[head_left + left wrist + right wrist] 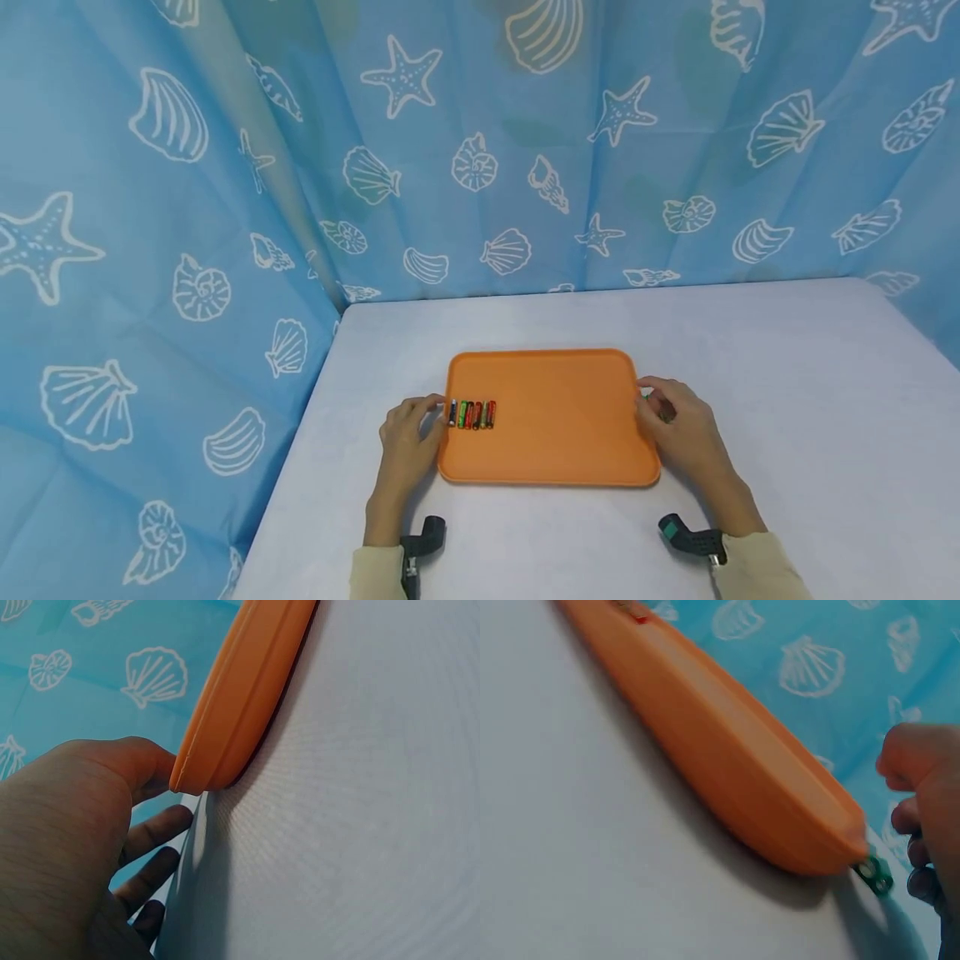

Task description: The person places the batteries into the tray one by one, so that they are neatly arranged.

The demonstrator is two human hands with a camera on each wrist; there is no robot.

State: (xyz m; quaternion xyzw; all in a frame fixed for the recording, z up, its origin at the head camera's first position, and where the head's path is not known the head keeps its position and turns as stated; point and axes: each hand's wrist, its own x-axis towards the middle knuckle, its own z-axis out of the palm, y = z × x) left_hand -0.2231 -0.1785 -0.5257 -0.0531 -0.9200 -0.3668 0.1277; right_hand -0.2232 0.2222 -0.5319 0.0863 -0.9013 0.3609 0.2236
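An orange tray (555, 433) of smooth, matt plastic with a moulded, rounded rim sits on a counter (787, 400) covered in pale grey cloth of fine, faintly ribbed weave. Small batteries (472, 414) on the tray wear glossy wrappers in red, green and black. Behind hangs a thin blue curtain (187, 208), matt and creased, printed with white shells and starfish.

No readable text, brand, number or sign in any view. Small coloured cylindrical batteries (472, 414) at the left side of the orange plastic tray (555, 433): wrappers too small to read. Blue fabric backdrop (225, 167) carries only white shell and starfish drawings, no lettering
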